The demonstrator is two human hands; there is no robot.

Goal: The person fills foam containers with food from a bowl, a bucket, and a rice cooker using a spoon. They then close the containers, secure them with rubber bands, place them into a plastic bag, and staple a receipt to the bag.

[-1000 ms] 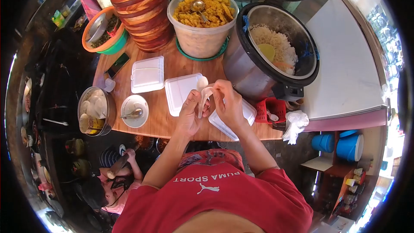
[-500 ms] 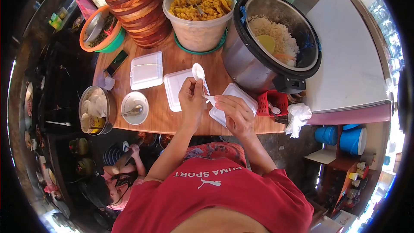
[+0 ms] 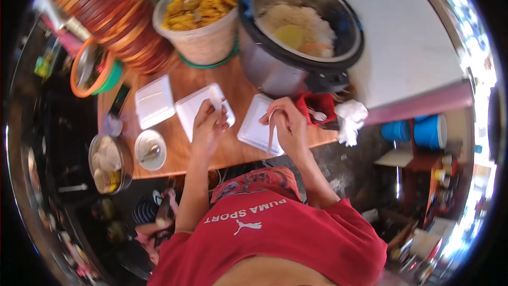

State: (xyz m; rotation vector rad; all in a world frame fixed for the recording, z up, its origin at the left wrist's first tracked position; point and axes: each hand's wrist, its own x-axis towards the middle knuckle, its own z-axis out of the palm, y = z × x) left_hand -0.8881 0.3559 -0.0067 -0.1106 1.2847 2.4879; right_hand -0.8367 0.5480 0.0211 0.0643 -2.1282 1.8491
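Note:
My left hand is closed on a white plastic spoon, its bowl pointing up, above a white foam box. My right hand has curled fingers over the edge of another white foam box. A narrow pale strip hangs by its fingers, too blurred to name. Further left lies a third foam box, and below it stands a white bowl with a metal spoon in it. Just right of my right hand is a red basket holding white plastic forks.
Behind the boxes stand a rice cooker with cooked rice and a tub of yellow food. A stack of brown round pieces rises at the left, beside an orange-rimmed basin. A crumpled white bag hangs at the table's right edge.
The view has shifted, moving the table things left. My hands have drawn apart; my left still holds the spoon. The white utensil handle at my right fingers no longer shows.

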